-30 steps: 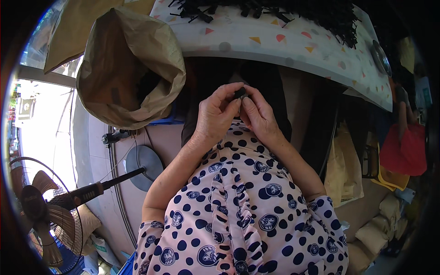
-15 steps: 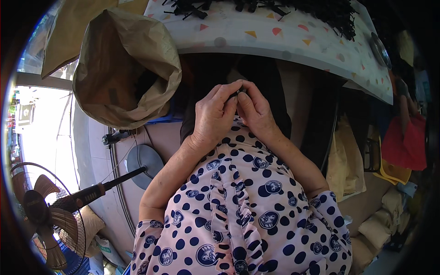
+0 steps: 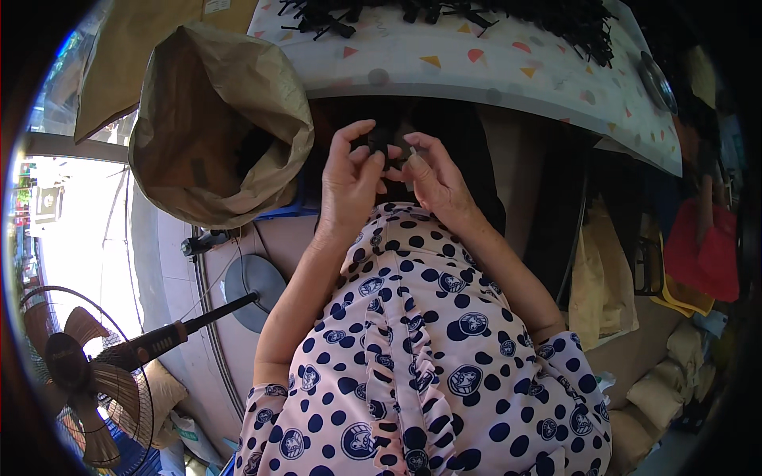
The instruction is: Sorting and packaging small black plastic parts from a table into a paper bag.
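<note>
In front of my lap my two hands are raised close together with a small gap between them. My left hand (image 3: 349, 178) has its thumb and fingers bent round a small black part (image 3: 381, 143), which blends into the dark trousers behind it. My right hand (image 3: 436, 178) is closed in a pinch, thumb against forefinger. Between those fingertips shows a small pale, thin piece (image 3: 413, 151); its kind is too small to make out. Beyond my hands, a pile of black parts with thin stems (image 3: 548, 24) lies on the table.
A patterned cloth covers the table (image 3: 381, 77), its edge ahead of my hands. A big open paper sack (image 3: 222, 190) stands at the left. A fan (image 3: 71, 365) is at the lower left, a round grey base (image 3: 252, 293) beside it. Bags, one red (image 3: 702, 250), are at the right.
My hands were pressed together at the fingertips and have moved apart. The left one shifted slightly left, and the black part and pale piece now show between the fingers.
</note>
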